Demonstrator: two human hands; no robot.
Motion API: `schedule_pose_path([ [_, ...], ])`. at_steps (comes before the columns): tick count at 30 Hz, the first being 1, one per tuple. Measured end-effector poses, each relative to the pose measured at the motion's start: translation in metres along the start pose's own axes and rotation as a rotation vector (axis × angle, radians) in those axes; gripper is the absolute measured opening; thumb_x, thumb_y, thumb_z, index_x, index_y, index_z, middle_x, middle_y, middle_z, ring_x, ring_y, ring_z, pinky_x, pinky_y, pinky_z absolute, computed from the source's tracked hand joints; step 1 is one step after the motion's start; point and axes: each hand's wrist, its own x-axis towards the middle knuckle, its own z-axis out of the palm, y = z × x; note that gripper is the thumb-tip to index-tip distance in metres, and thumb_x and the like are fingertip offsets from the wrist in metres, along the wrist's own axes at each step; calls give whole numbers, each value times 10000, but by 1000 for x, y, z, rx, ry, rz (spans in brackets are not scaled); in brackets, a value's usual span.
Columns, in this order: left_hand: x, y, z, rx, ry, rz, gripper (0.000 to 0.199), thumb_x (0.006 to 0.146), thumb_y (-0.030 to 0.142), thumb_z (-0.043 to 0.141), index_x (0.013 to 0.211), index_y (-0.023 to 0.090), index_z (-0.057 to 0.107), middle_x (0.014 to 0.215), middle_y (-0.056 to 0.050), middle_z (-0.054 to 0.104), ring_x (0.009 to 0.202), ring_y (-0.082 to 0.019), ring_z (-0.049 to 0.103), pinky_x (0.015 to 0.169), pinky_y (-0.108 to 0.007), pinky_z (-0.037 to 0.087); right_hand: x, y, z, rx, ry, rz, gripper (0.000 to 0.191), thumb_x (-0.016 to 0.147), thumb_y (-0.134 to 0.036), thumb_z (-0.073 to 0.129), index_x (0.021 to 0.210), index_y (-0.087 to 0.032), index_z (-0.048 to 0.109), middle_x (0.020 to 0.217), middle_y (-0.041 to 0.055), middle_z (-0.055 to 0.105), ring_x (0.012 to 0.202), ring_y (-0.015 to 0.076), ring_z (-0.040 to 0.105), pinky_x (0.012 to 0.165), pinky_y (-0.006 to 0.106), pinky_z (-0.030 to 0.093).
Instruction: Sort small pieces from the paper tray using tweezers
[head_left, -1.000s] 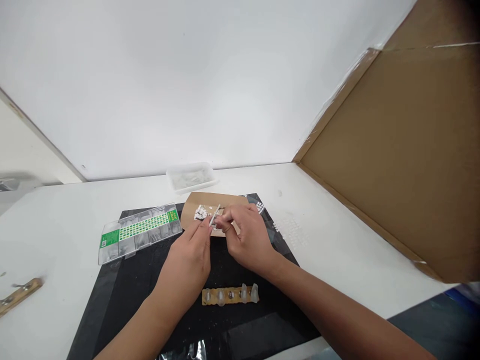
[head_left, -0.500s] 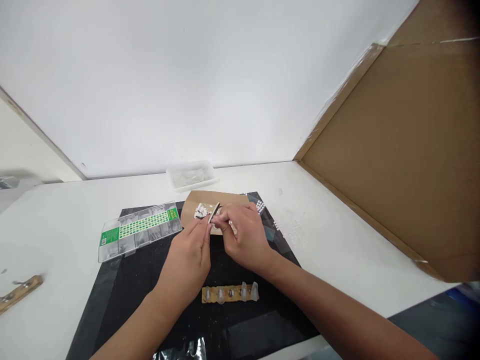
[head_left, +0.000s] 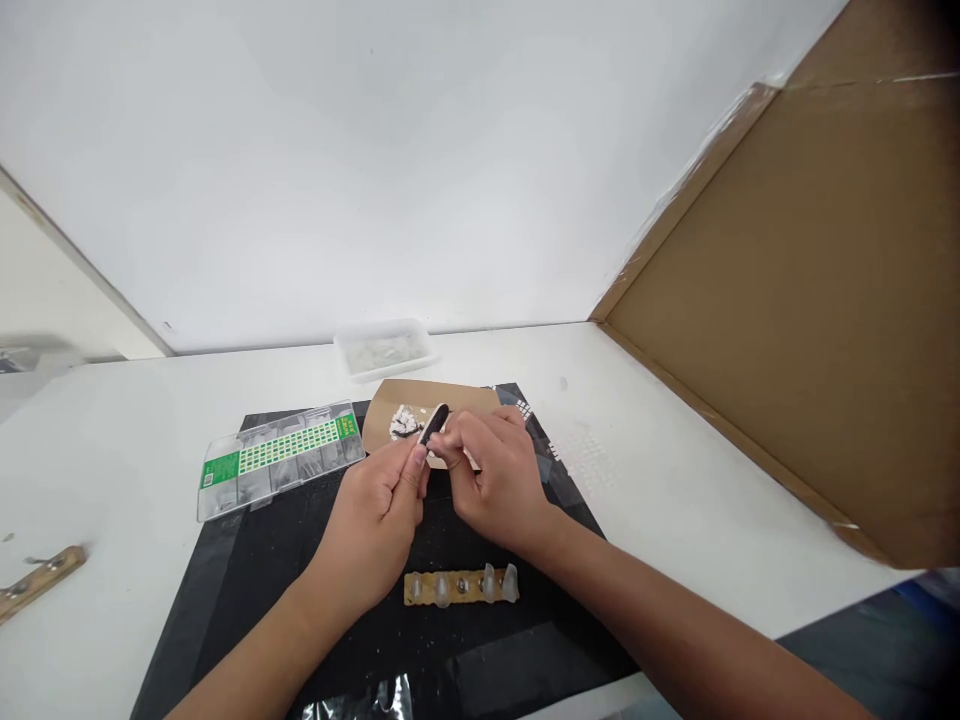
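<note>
A small dark nail file with a pale edge (head_left: 434,423) points up and away between my hands. My left hand (head_left: 379,515) is closed on its near end, thumb on top. My right hand (head_left: 495,470) is pinched beside the file; whatever its fingertips hold is too small to make out. Behind them, brown paper (head_left: 386,402) carries small white pieces (head_left: 403,421). Nearer me, a wooden strip (head_left: 452,588) with several translucent nail tips lies on the black mat (head_left: 300,560).
A clear compartment case (head_left: 277,458) with a green label lies left on the mat's edge. Behind is a translucent tray (head_left: 384,350). Another wooden strip (head_left: 43,580) is at far left. Small white squares (head_left: 581,460) lie right of the mat; cardboard (head_left: 787,330) stands at right.
The file has turned, so its dark flat face now shows more. My left hand has rolled slightly, with its thumb more visible, and my right hand has shifted slightly right.
</note>
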Motion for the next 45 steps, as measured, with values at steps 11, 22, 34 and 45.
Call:
schedule_pose_path([
  [11, 2, 2, -2, 118, 32, 84, 431, 1090, 424, 348, 725, 214, 439, 602, 32, 470, 570, -139, 457, 570, -270, 357, 1, -2, -3, -20, -19, 30, 260, 1014, -208, 522, 759, -215, 475, 721, -16, 663, 671, 147, 585, 754, 357, 303],
  [22, 6, -6, 0, 393, 147, 435, 258, 1059, 168, 390, 1045, 174, 647, 979, -98, 677, 908, -206, 666, 853, -343, 560, 2, -5, -8, 28, -78, 72, 233, 993, -190, 533, 768, -221, 482, 752, -18, 705, 690, 153, 621, 750, 368, 309],
  [34, 6, -22, -2, 799, 154, 575, 560, 961, 33, 384, 1508, 143, 422, 1272, -197, 657, 1171, -315, 688, 877, -443, 654, 2, -1, -7, 70, -70, 97, 203, 976, -159, 554, 786, -221, 520, 767, -24, 711, 711, 156, 634, 776, 352, 323],
  [45, 10, -19, -6, 616, 147, 387, 324, 1035, 102, 394, 1252, 163, 627, 1055, -111, 696, 961, -238, 697, 852, -382, 589, 3, -1, -7, 93, -123, 104, 199, 984, -175, 604, 794, -221, 566, 790, -24, 733, 748, 164, 658, 784, 352, 340],
])
